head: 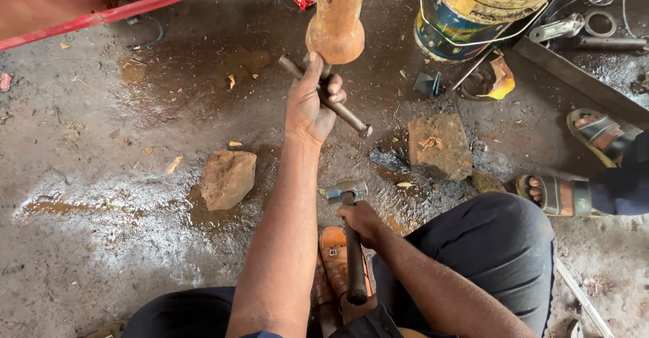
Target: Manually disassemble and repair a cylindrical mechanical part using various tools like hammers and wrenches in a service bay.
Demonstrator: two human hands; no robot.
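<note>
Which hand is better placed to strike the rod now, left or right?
Right, probably. The right hand already grips the hammer, its head just below the rod. The left hand holds that rod against the rusty part.

Bare forearms, dark trousers, tan sandal

Both forearms are bare down to the left hand (307,105) and right hand (362,220), with no watch, ring or glove. A sliver of dark blue sleeve shows just below the left forearm at the frame's bottom edge. Dark navy trousers (497,250) cover both knees either side of the forearms. Between the knees sits a tan leather sandal (333,257) with a small metal buckle.
</note>
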